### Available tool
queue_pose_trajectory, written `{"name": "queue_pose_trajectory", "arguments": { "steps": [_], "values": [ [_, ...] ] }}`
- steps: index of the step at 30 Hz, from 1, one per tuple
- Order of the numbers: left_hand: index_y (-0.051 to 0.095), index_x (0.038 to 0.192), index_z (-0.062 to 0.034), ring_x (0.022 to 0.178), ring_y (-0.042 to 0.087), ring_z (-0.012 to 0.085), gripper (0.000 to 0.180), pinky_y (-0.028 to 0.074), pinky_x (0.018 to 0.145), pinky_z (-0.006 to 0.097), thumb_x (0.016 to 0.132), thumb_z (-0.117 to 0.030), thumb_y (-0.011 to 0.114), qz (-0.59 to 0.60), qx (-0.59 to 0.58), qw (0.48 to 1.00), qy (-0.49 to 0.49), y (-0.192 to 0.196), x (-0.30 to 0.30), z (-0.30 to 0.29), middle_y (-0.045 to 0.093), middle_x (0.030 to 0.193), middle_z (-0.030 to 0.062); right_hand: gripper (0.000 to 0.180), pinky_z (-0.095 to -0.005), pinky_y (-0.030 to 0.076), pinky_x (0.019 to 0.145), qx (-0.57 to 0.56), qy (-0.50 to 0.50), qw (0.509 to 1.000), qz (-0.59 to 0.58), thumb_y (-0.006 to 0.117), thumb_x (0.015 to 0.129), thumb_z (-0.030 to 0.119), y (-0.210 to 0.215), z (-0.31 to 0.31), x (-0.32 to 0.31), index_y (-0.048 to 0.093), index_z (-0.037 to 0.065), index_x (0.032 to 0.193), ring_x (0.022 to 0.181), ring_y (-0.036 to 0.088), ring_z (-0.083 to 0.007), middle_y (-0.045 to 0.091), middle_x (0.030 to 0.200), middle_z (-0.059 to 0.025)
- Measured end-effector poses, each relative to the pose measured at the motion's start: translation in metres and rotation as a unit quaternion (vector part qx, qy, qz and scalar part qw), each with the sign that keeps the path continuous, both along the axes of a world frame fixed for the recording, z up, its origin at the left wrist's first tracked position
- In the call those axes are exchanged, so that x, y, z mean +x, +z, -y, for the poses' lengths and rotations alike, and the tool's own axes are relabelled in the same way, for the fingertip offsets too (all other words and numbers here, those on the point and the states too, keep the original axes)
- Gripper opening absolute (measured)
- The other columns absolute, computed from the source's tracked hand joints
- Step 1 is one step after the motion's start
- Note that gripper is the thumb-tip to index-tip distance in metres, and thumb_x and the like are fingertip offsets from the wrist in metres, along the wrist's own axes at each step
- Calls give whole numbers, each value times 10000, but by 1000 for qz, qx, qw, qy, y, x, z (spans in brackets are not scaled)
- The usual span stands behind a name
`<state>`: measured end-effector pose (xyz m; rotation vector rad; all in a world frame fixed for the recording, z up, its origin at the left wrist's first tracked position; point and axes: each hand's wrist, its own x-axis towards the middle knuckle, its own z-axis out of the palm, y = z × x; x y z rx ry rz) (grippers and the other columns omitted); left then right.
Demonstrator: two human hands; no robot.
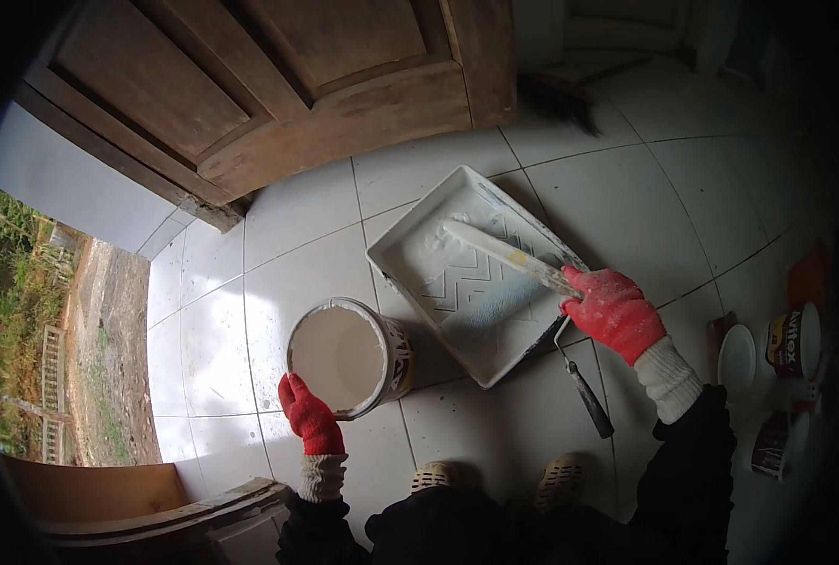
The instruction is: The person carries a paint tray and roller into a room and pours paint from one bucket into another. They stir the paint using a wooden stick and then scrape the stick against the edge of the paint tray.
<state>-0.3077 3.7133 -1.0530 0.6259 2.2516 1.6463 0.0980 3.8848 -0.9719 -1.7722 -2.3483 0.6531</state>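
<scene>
My left hand (310, 418), in a red glove, grips the near-left rim of a paint bucket (337, 363) that stands on the floor, its pale inside facing up. My right hand (615, 309), also red-gloved, is closed round one end of a flat, paint-smeared stick (504, 252). The stick's other end reaches into a white paint tray (417, 294), where wet white paint (431, 235) lies at the far left. A paint roller's dark handle (589, 399) sticks out past the tray's near-right edge, below my right hand. Its roller head seems to rest in the tray.
A panelled wooden door (344, 113) stands beyond the tray. Several paint containers (738, 356) sit at the right. A dark broom head (565, 102) lies at the far right. Outdoor ground (113, 348) shows through the doorway on the left. My shoes (561, 480) are close to the bucket and tray.
</scene>
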Motion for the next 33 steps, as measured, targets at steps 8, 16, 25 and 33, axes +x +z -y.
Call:
{"name": "queue_pose_trajectory", "arguments": {
  "steps": [8,16,25,33],
  "values": [
    [550,1085,-12,829,563,169,337,453,738,297,955,-305,447,-44,-11,998,43,-8,-2,1,605,948,74,499,-405,500,743,1,9,1000,8,672,734,300,-10,-3,6,568,97,1178,797,612,-342,636,866,-178],
    [483,1191,28,976,548,213,397,432,850,311,952,-288,455,-9,-44,999,28,3,3,-3,573,1098,131,471,-415,493,735,-39,39,998,5,675,733,301,0,4,-3,597,70,1136,780,614,-337,641,826,-168],
    [461,1211,38,1006,537,218,419,419,876,312,951,-289,459,1,-36,999,18,-9,-6,0,561,1127,133,474,-400,490,757,-60,70,995,25,675,733,302,-2,7,-22,588,84,1145,813,613,-335,642,874,-172],
    [421,1282,5,1116,500,243,472,395,935,320,941,-317,469,31,-56,998,-3,-9,-12,4,508,1242,161,484,-384,492,789,-44,74,996,-4,671,743,306,-12,10,-18,578,94,1168,848,619,-320,647,946,-155]
  ]
}}
